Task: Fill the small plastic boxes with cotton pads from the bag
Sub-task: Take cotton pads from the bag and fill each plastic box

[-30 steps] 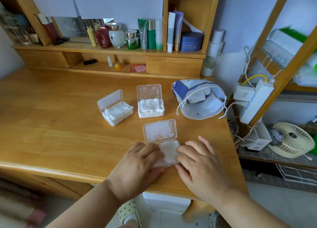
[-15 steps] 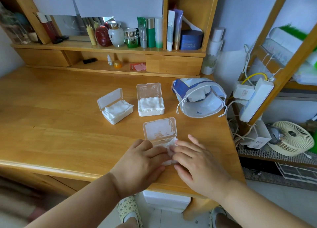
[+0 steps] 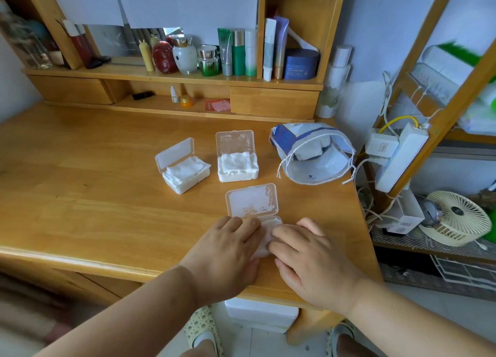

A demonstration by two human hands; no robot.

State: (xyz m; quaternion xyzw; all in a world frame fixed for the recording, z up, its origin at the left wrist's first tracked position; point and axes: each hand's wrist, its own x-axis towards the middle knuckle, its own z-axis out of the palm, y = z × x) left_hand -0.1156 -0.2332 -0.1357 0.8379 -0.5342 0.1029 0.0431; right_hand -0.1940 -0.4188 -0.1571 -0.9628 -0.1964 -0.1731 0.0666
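Observation:
Three small clear plastic boxes stand open on the wooden desk (image 3: 80, 195). The left box (image 3: 182, 170) and the middle box (image 3: 237, 162) hold white cotton pads heaped to the rim. The near box (image 3: 252, 202) has its lid upright; its body with white pads (image 3: 264, 240) lies mostly under my hands. My left hand (image 3: 228, 254) presses on the box's left side with fairly straight fingers. My right hand (image 3: 308, 257) presses on its right side, fingertips almost meeting the left hand's. The blue and white drawstring bag (image 3: 314, 155) lies open on its side at the right, with pads inside.
A shelf unit (image 3: 174, 77) with cosmetic bottles and jars runs along the back of the desk. Beyond the desk's right edge stand a power strip (image 3: 400, 155) with cables, a wooden rack and a small fan (image 3: 456, 217). A white box sits on the floor under the desk.
Both hands have slid closer together over the near box, covering more of the pads. The other boxes and the bag have not moved.

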